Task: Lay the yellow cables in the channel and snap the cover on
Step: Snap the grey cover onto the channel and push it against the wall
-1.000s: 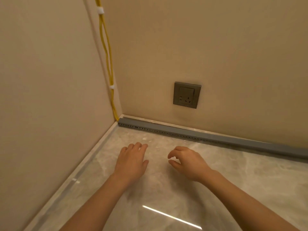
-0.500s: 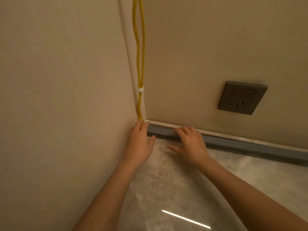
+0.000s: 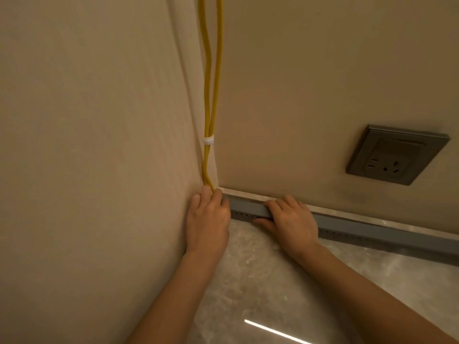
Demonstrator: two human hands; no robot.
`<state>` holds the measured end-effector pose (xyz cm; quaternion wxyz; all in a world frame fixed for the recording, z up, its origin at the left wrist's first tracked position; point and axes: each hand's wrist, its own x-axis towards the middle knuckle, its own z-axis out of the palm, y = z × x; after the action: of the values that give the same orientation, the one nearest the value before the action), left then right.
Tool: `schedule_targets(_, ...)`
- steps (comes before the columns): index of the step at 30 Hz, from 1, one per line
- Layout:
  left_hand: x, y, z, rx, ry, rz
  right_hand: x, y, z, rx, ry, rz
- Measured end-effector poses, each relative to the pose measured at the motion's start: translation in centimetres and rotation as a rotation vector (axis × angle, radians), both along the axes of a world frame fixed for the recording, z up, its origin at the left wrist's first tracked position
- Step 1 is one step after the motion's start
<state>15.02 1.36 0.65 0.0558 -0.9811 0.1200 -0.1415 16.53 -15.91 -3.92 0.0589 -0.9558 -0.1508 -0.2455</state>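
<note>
Room corner: two beige walls meeting over a pale marbled floor (image 3: 260,281), glossy, with a bright streak of reflected light near its front edge.

Yellow cables (image 3: 211,95): two strands running down the wall corner, bound by a white tie (image 3: 209,140), their lower ends reaching the floor corner at the fingertips of the left hand.

Grey channel (image 3: 372,228): lies along the back wall at the floor's far edge, a row of small holes on its front face, cover seemingly on.

Dark socket plate (image 3: 395,155): on the back wall, above the channel.

Left hand (image 3: 207,217): in the corner, fingers closed around the cable ends.

Right hand (image 3: 289,219): flat, fingers spread on top of the channel, thumb on the floor, gripping nothing.
</note>
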Motion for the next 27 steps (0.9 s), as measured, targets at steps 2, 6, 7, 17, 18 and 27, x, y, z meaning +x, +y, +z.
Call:
schedule_targets(2,0.1,0.0,1.0,0.117,-0.055,-0.044,0.1,-0.8,0.5,-0.001,-0.034,0.004)
schedule_targets(6,2.4,-0.6,3.0,0.452,-0.104,-0.081,0.7,-2.4,1.3,0.004,-0.086,0.006)
schedule_targets(7,3.3,-0.7,3.2,0.493,-0.063,-0.103,0.7,-2.6,1.4,0.01,-0.091,0.005)
schedule_targets(17,7.1,-0.8,4.0,0.508,0.154,-0.2,1.7,-4.1,1.2,0.051,-0.086,-0.025)
schedule_targets(18,7.2,-0.9,3.8,0.518,0.159,-0.214,1.9,-4.2,1.0,0.045,-0.093,-0.024)
schedule_targets(27,7.5,-0.9,3.7,0.603,0.174,-0.254,2.0,-2.6,0.5,0.032,-0.089,-0.012)
